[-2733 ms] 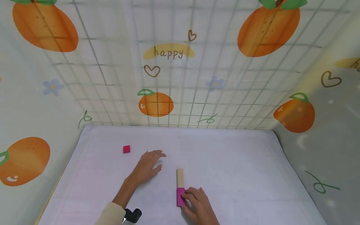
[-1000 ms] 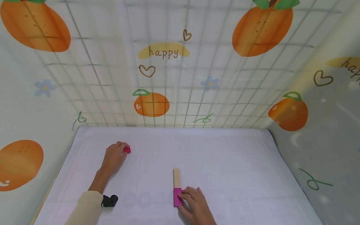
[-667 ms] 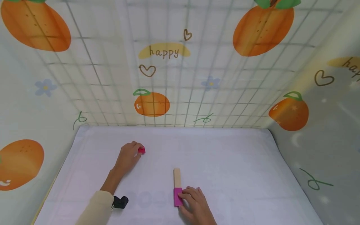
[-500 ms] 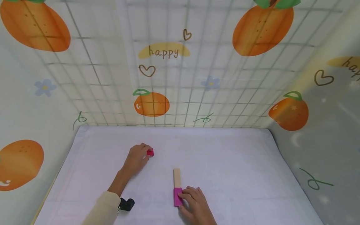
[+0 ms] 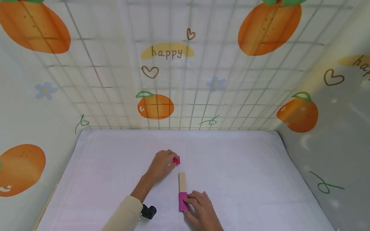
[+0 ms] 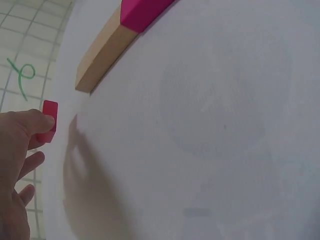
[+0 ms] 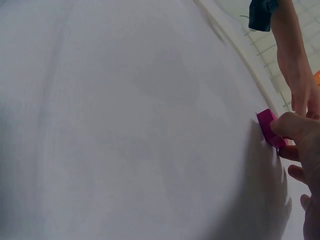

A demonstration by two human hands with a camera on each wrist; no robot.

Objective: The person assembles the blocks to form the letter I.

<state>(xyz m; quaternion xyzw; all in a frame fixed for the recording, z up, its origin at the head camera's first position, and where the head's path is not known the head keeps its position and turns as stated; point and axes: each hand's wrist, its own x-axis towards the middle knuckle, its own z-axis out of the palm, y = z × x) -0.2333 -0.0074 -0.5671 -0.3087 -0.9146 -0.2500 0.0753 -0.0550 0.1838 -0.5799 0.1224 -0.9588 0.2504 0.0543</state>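
Note:
My left hand [image 5: 162, 165] pinches a small red block [image 5: 176, 160] between thumb and fingers. In the left wrist view, the red block [image 6: 50, 121] shows its narrow side at the fingertips. It is just beyond the far end of a plain wooden block [image 5: 181, 182], apart from it. That wooden block lies end to end with a magenta block [image 5: 183, 202], forming a straight row. My right hand [image 5: 202, 208] grips the magenta block from its right side; in the right wrist view, thumb and fingers bracket the magenta block [image 7: 267, 127].
A white cloth covers the table [image 5: 245, 179]. Around its back and sides rise curtains printed with oranges, hearts and a grid [image 5: 156, 107]. A black device [image 5: 148, 211] sits at the left wrist by the beige sleeve [image 5: 125, 213].
The left hand reached left, took hold of the red block and carried it rightward to near the wooden block's far end. My right hand has stayed on the magenta block.

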